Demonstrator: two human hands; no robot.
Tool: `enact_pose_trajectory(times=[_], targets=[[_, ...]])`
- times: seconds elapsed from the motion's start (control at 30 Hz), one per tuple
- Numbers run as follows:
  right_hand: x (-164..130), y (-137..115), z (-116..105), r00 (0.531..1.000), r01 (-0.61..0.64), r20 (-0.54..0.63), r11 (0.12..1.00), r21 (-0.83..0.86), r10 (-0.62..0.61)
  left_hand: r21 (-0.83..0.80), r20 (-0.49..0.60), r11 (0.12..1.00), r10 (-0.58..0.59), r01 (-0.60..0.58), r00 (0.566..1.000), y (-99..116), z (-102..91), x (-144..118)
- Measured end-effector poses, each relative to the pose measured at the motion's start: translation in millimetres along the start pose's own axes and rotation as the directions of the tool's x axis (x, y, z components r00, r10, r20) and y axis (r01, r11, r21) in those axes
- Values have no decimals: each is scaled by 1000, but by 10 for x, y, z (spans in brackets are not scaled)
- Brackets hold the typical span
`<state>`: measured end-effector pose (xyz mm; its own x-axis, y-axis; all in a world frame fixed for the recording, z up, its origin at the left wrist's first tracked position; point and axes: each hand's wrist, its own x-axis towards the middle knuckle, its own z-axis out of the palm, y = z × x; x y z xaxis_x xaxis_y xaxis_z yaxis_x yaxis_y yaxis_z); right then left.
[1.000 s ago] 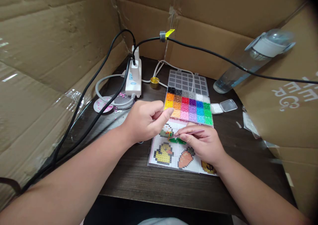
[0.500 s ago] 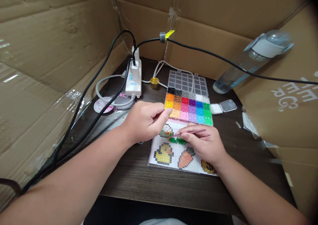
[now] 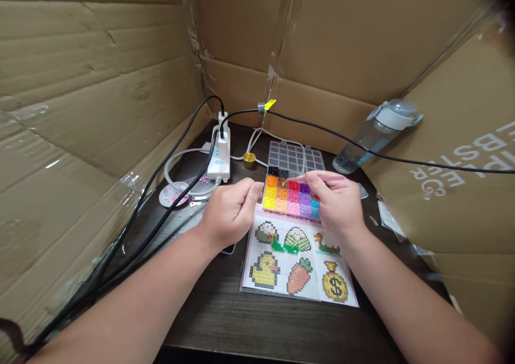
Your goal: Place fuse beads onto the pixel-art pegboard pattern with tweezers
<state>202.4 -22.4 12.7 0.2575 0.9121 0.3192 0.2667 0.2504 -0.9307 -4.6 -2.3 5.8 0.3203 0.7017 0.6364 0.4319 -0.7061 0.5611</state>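
Fingers of the right hand [image 3: 336,203] are pinching thin tweezers [image 3: 298,178], tips hovering over the bead box [image 3: 286,195] near the table's [image 3: 257,321] back edge. Left hand [image 3: 229,211] is curling loosely, thumb and forefinger pressing together just left of the box; I cannot tell what they pinch. Pattern sheet [image 3: 298,267] is lying toward the front edge.

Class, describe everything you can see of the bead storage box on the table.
The bead box is a shallow, clear plastic tray split into small square compartments, each filled with one colour: black, orange, red, purple, yellow, pink, blue. Its gridded transparent lid lies open behind it. The box sits flat on the dark table, just beyond the pattern sheet. The right hand covers its right part, holding tweezers over the beads; the left hand is close beside its left edge.
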Motion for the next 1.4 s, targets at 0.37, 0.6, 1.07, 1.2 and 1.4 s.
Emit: enact_pose_trajectory(times=[0.37,0.6,1.07,1.2,1.4], targets=[[31,74,91,998,35,-51,989,-142,-43,90,-14,995,32,-31,999,-65,42,-12],[-310,-3,-195,980,-52,180,980,-194,88,90,20,995,37,-39,999,-61,76,-17],[-640,177,-144,937,-17,349,999,-35,28,95,17,985,145,-146,989,-31,85,4],[-628,205,-135,960,-3,279,997,-78,25,99,42,983,150,-153,988,-16,95,-2],[-595,223,-63,969,16,247,998,-67,1,89,44,981,172,-175,984,-26,124,-8]])
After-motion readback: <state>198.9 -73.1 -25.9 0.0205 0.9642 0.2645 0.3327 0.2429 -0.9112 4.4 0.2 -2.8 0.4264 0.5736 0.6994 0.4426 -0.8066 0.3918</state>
